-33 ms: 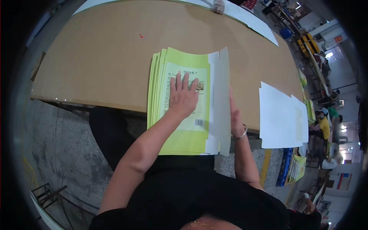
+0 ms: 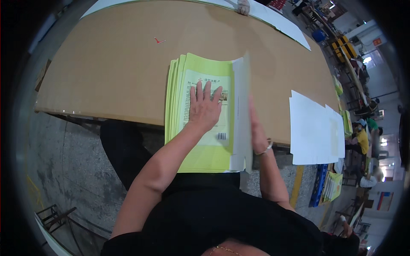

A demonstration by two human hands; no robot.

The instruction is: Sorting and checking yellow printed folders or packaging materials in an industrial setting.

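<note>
My left hand [image 2: 204, 109] lies flat, fingers spread, on the light, floppy green booklets [image 2: 200, 149] overhanging the counter [image 2: 106, 72], while my right hand [image 2: 257, 126], open and edge-on, squares their slippery right side.

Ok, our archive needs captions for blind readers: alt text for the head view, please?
A person's left hand presses flat on a stack of yellow-green booklets on a brown table, while the right hand stands edge-on against a raised white sheet. White sheets lie to the right.
</note>
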